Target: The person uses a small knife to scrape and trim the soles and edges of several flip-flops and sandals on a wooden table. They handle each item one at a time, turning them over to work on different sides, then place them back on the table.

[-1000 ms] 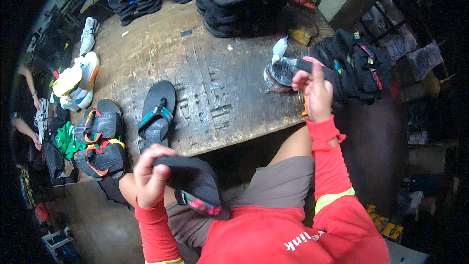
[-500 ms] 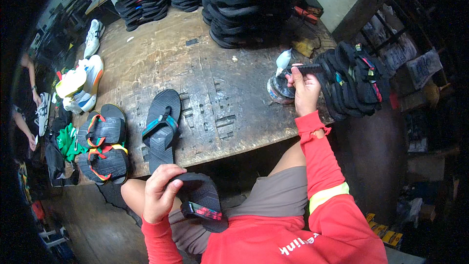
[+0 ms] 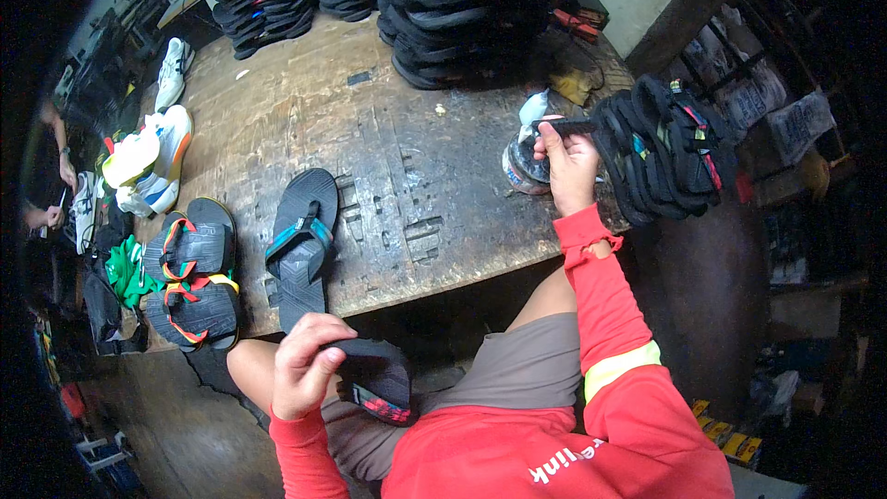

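Gripping one end of a black sandal point(image 3: 381, 377) that slants away rightward and bodyward, the left hand point(image 3: 309, 365) is nearer it than the right hand point(image 3: 573, 168), which pinches a dark strip point(image 3: 575, 127).

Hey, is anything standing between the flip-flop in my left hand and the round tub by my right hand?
In this view, the bench's front edge lies between the flip-flop and the tub, with no loose object visible along that line. The right hand, holding a dark strip, partly covers the tub.
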Demonstrator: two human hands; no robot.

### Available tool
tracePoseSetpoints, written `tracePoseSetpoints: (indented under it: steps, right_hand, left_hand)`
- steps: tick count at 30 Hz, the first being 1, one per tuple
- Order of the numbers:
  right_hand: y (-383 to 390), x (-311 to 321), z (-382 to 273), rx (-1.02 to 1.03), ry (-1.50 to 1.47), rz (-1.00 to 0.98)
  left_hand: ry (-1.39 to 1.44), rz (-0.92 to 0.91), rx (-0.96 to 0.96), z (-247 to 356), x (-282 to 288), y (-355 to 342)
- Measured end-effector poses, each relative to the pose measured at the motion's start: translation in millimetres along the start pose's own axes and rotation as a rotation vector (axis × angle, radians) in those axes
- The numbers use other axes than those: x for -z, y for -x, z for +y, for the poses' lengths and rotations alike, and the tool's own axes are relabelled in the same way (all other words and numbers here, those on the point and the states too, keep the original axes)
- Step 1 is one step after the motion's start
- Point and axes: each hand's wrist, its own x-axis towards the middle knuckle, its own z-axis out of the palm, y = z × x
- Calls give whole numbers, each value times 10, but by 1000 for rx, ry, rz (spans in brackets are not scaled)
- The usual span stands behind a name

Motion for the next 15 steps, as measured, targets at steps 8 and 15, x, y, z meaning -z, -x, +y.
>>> tracePoseSetpoints:
  steps: [8,15]
  right_hand:
    - [-7,13,27,9,6,-17]
    - [141,-86,-328,49,-9,82]
  left_hand:
    - [-56,-37,-32,1,-36,11]
    - [-124,-69,-38,147,-15,4]
